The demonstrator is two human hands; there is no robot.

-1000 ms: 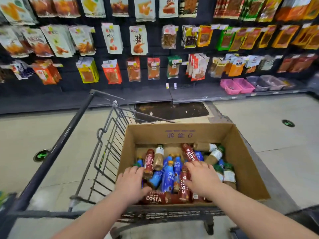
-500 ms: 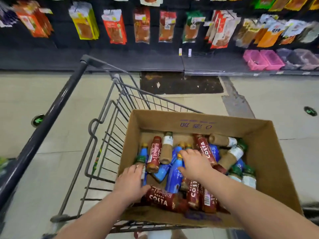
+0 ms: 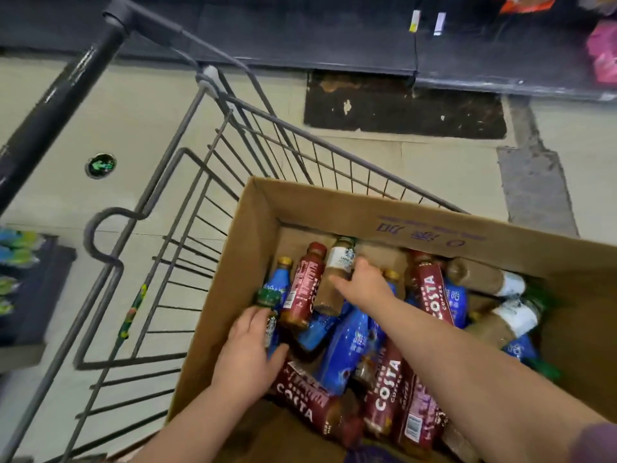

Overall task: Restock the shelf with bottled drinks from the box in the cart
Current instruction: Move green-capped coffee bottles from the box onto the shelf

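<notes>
A brown cardboard box (image 3: 417, 225) sits in a grey wire cart (image 3: 187, 235). Inside lie several bottled drinks: red Costa bottles (image 3: 430, 289), blue bottles (image 3: 347, 345) and brown Starbucks bottles. My left hand (image 3: 248, 355) is wrapped around a green-capped bottle (image 3: 268, 300) at the box's left side. My right hand (image 3: 362, 284) reaches further in, with its fingers on a brown Starbucks bottle (image 3: 337, 272) with a white label. Whether that hand has closed around the bottle I cannot tell.
The cart's black handle bar (image 3: 63, 91) runs up the left. A dark shelf base (image 3: 334, 38) crosses the top, with a dark floor patch (image 3: 400, 108) below it. Pink bins (image 3: 604, 51) show at top right. A low display (image 3: 23, 289) stands at the left.
The view has tilted down and closer to the box. My right hand moved forward onto the brown Starbucks bottle. My left hand closed around the green-capped bottle.
</notes>
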